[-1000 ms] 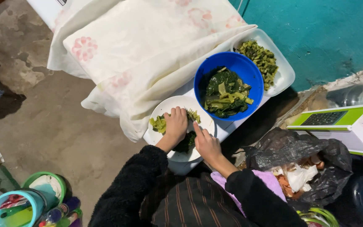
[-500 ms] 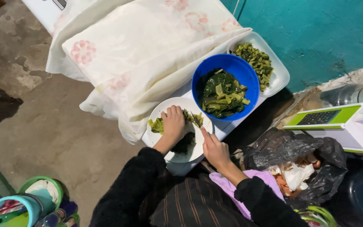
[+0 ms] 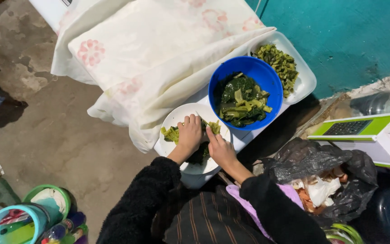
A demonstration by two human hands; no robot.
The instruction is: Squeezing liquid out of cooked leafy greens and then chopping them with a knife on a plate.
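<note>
A white plate (image 3: pixel 173 118) holds cooked green leaves (image 3: pixel 170 133). My left hand (image 3: pixel 189 133) presses down on the greens in the middle of the plate, fingers curled over them. My right hand (image 3: pixel 220 147) rests beside it at the plate's right side, fingers closed and touching the greens; whether it holds a tool is hidden. Just beyond stands a blue bowl (image 3: pixel 267 81) with dark wet greens (image 3: pixel 240 99). A white tray (image 3: pixel 307 81) behind it carries chopped greens (image 3: pixel 279 64).
A white cloth with pink flowers (image 3: pixel 150 49) covers the low table. A black bag of scraps (image 3: pixel 326 180) and a green-and-white slicer (image 3: pixel 362 129) lie at the right. Plastic buckets (image 3: pixel 28 217) stand at the lower left on the concrete floor. A teal wall (image 3: pixel 353 36) is behind.
Both hands stay on the plate; my right hand has shifted slightly closer to the left one. The view has tilted a little.
</note>
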